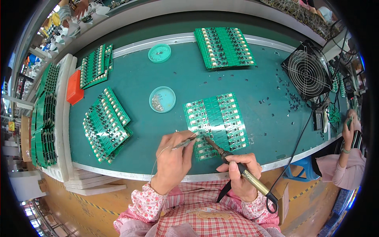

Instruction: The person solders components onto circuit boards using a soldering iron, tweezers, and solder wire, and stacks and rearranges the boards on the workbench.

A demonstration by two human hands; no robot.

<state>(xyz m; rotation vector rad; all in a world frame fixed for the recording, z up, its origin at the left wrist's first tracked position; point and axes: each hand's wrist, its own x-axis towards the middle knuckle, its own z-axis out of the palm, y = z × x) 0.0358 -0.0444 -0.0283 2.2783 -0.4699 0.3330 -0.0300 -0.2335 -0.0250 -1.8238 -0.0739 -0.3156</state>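
Note:
A green circuit board panel with two columns of small parts lies on the green mat in front of me. My right hand is closed around the gold handle of a soldering iron, its tip at the lower left part of the panel. Closed in a pinch, my left hand holds metal tweezers whose points are close to the iron's tip. A thin solder wire curves along the same hand. What the tips touch is too small to tell.
Two round teal dishes with small parts stand beyond my left hand. Stacked boards lie left, more boards at the back. A fan stands right, near scattered black parts. The iron's cord runs right; another person sits there.

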